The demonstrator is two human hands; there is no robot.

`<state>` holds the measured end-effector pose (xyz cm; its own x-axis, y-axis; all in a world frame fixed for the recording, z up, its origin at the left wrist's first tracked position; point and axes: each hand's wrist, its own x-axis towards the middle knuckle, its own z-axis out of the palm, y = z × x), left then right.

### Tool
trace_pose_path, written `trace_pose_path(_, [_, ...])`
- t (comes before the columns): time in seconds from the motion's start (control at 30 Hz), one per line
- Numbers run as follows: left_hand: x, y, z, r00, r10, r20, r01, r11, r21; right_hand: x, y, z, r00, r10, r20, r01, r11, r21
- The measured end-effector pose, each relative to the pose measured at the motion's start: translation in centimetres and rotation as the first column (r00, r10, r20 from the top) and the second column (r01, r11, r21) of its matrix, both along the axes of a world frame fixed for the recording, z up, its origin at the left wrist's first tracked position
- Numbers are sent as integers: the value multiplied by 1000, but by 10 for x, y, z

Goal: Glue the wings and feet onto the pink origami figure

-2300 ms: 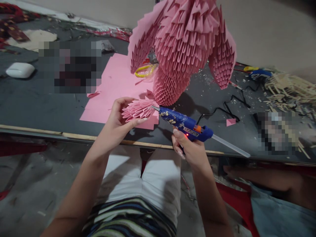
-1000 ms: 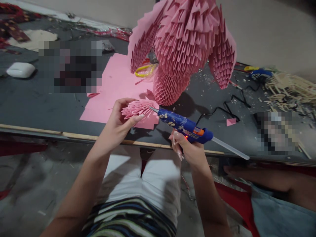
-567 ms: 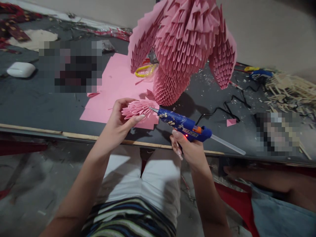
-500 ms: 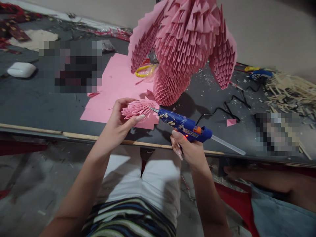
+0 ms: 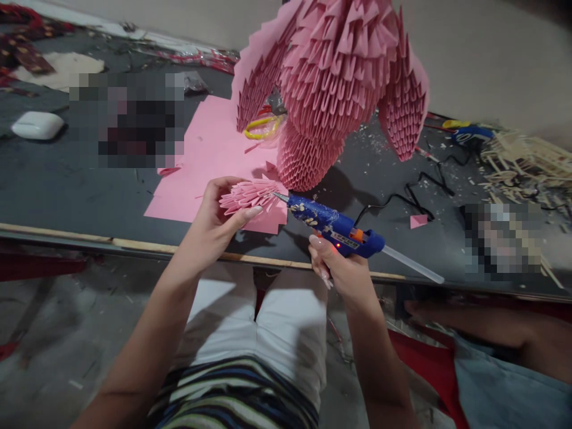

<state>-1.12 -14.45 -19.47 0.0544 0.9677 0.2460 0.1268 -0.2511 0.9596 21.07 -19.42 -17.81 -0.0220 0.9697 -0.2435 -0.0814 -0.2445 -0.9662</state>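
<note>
My left hand (image 5: 221,217) is closed around a cluster of folded pink paper pieces (image 5: 248,195), its thumb across the near side. In my right hand (image 5: 337,262) is a blue hot glue gun (image 5: 330,221) with a small red light lit, a clear glue stick (image 5: 413,264) poking out of its back. The gun's metal nozzle points left, at the right end of the cluster; I cannot tell whether it touches. Just behind stands a large pink folded-paper figure (image 5: 339,77) with two wing-like side parts. Pink paper sheets (image 5: 205,149) lie under my left hand.
Yellow-handled scissors (image 5: 263,127) lie behind the sheets. A white case (image 5: 38,125) sits at the left. On the right are a black cord (image 5: 393,198), a pink paper scrap (image 5: 419,221) and a heap of thin wooden sticks (image 5: 527,158). Another person's leg (image 5: 491,328) shows at lower right.
The glue gun and my right hand have shifted very slightly to the right. My left hand still holds the paper cluster in nearly the same place.
</note>
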Motion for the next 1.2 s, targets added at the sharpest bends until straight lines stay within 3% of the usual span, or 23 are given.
trace_pose_path(0.77, [-1, 0, -1, 998, 0, 56, 2, 1000, -26, -3, 8, 5, 997, -53, 50, 50, 997, 55])
trace_pose_path(1.07, [-1, 2, -1, 999, 8, -40, -5, 998, 67, 3, 8, -1, 978, -152, 143, 137, 984, 111])
trace_pose_path(1.2, [-1, 2, 0, 998, 31, -57, -27, 997, 70, 8, 7, 0, 990, -107, 95, 97, 989, 111])
